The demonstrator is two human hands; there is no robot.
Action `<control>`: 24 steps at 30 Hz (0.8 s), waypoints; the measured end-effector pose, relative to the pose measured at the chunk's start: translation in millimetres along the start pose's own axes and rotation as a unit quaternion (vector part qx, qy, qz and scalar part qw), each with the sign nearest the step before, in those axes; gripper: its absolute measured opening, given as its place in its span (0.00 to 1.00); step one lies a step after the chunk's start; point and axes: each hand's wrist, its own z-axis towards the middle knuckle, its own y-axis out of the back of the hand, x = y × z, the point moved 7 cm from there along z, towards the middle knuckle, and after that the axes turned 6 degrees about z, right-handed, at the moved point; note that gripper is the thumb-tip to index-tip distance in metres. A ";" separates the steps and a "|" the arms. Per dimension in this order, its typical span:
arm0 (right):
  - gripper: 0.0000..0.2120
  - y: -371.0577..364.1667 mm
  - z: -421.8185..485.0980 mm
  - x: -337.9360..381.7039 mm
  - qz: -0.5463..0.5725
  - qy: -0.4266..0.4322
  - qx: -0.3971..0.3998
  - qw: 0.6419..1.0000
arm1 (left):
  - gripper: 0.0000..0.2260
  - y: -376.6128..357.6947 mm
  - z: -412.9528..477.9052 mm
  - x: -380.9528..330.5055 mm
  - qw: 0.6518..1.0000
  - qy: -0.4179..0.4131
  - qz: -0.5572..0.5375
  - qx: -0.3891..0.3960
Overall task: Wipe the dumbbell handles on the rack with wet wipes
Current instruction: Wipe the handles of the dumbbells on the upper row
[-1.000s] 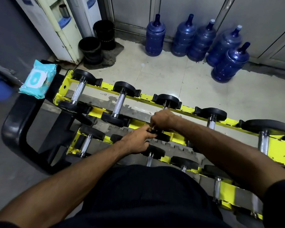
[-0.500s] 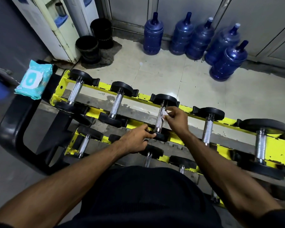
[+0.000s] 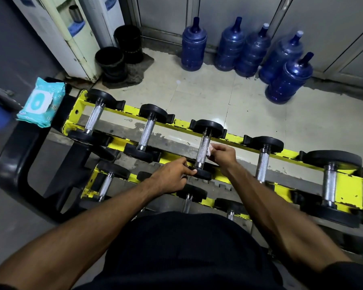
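Note:
A yellow two-tier rack [image 3: 235, 136] carries several black dumbbells with knurled steel handles. The third dumbbell's handle [image 3: 202, 148] on the top tier lies between my hands. My right hand [image 3: 222, 153] pinches a small white wet wipe [image 3: 209, 151] against the handle's right side. My left hand [image 3: 172, 176] grips the near black head [image 3: 203, 174] of that same dumbbell. A teal pack of wet wipes [image 3: 40, 102] lies on the rack's black end frame at the far left.
Other dumbbells [image 3: 147, 130] [image 3: 262, 164] flank the one I hold. Several blue water jugs [image 3: 285, 80] stand on the tiled floor beyond the rack. Two black buckets [image 3: 113, 61] and water dispensers [image 3: 76, 34] stand at the back left.
My right hand has come off the near end of the handle and moved up to its right side, so the handle and the white wipe now show. My left hand stays on the near head.

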 end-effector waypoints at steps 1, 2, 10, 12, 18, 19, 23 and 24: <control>0.08 0.6 -1.3 -8.1 -0.039 -0.021 0.023 0.999 | 0.18 -0.4 -0.4 0.3 1.000 0.000 0.001 -0.001; 0.11 1.9 -2.8 -16.3 -0.077 -0.046 0.051 0.995 | 0.18 -0.5 -0.6 0.3 1.000 -0.001 0.002 -0.002; 0.13 -3.3 3.8 0.1 0.011 -0.040 -0.007 0.999 | 0.19 -0.9 -1.0 0.1 1.000 -0.004 0.007 0.004; 0.13 -1.1 2.4 -4.7 -0.019 -0.036 -0.007 0.999 | 0.20 -1.0 -1.2 -0.3 1.000 -0.006 0.006 0.005; 0.05 8.2 -9.4 -3.9 -0.116 0.059 0.032 0.991 | 0.19 1.7 -0.2 -0.9 1.000 -0.005 0.010 0.011; 0.06 5.8 -11.4 4.8 -0.121 0.102 0.018 0.987 | 0.19 2.4 0.3 -1.2 1.000 -0.006 0.012 0.013; 0.08 -17.0 -22.1 33.8 -0.252 0.291 0.003 0.923 | 0.19 3.8 0.9 -1.4 1.000 -0.008 0.020 0.017; 0.07 -28.0 -29.8 36.9 -0.312 0.347 0.055 0.883 | 0.19 3.6 0.7 -1.1 1.000 -0.008 0.020 0.016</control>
